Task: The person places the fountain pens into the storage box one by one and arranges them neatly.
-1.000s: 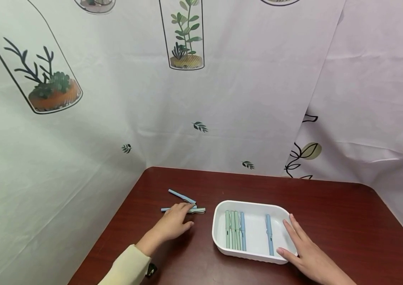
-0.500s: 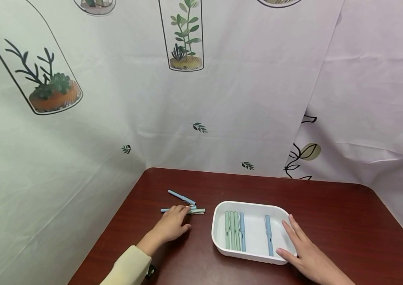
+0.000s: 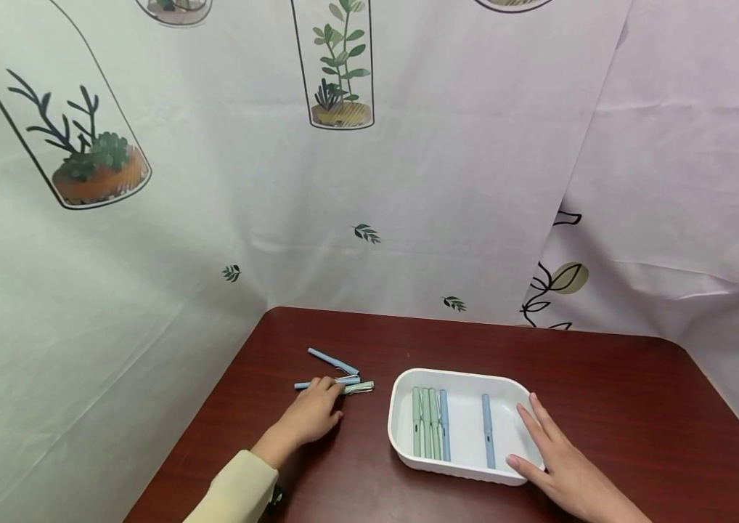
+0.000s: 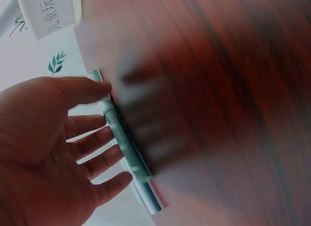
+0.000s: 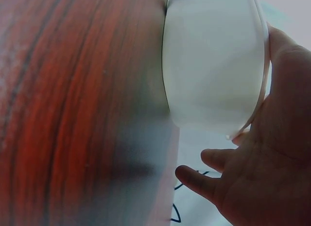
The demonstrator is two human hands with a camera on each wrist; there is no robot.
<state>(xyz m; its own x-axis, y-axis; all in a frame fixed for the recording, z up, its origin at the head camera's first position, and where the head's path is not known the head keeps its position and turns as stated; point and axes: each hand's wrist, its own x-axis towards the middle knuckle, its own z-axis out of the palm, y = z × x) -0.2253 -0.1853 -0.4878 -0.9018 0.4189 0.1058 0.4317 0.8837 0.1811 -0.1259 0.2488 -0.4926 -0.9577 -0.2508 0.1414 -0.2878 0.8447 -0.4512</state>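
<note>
A light green pen [image 3: 361,388] with a clip lies on the table's left side. My left hand [image 3: 313,415] is over it; in the left wrist view the thumb crosses the pen [image 4: 127,146] near its clip and the fingertips meet its other side, pinching it. A blue pen [image 3: 303,386] lies just behind the fingers, partly covered, and another blue pen [image 3: 332,360] lies farther back at a slant. My right hand [image 3: 562,465] rests on the right end of the white tray [image 3: 457,375], fingers spread and straight along the rim.
Several green pens [image 3: 425,425] and a blue pen [image 3: 445,428] stand side by side at the tray's left; a single blue pen [image 3: 488,432] lies farther right in it. Patterned white cloth [image 3: 409,189] hangs behind the dark red table [image 3: 611,385].
My left hand has drawn slightly back toward me and the green pen has tilted a little. The single blue pen in the tray has shifted slightly left. My right hand stays put.
</note>
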